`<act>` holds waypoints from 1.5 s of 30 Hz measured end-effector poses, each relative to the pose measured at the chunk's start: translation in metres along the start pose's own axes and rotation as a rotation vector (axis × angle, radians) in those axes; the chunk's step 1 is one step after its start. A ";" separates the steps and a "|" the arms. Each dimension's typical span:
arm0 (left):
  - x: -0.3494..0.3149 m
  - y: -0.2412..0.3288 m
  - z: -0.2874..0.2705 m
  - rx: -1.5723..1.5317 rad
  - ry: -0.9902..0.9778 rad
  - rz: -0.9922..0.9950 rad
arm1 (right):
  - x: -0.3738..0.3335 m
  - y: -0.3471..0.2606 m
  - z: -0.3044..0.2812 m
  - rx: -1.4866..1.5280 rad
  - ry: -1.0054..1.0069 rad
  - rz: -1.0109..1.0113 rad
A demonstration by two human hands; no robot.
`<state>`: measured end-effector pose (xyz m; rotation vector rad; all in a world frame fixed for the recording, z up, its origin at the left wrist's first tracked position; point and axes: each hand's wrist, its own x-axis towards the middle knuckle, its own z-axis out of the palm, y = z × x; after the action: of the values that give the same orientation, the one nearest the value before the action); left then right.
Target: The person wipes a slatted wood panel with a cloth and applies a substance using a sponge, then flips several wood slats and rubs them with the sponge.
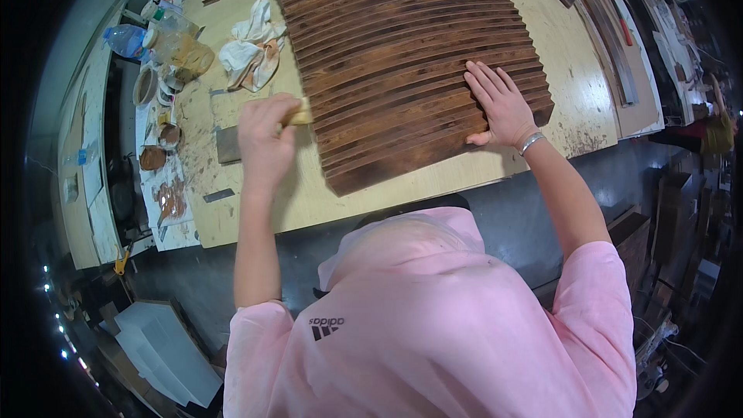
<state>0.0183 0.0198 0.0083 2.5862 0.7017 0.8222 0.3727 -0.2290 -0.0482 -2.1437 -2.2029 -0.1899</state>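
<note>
A dark brown ridged wooden panel (402, 70) lies on the pale worktable, its slats running crosswise. At the panel's left edge my left hand (265, 133) is closed on a small yellowish pad (300, 114); the pad's far end meets the panel's side. Whether it is sandpaper or sponge I cannot make out. My right hand (503, 107) rests flat on the panel's near right part, fingers spread over the ridges, a metal bracelet on its wrist. Beyond my left hand lies a crumpled, brown-stained white cloth (254, 45).
Plastic bottles (182, 50) and stained cups (169, 136) line the table's left side. Dark wood strips (604, 39) and a red-handled tool (624, 27) lie at the right. A flat dark block (228, 145) sits beside my left forearm. Another person (716, 128) is far right.
</note>
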 end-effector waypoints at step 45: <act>0.078 -0.127 0.025 -0.090 -0.033 -0.486 | 0.005 -0.002 -0.007 0.014 -0.048 0.005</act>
<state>0.0446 0.1626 -0.0335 2.2000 1.1879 0.6332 0.3704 -0.2246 -0.0408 -2.1685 -2.2173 -0.1231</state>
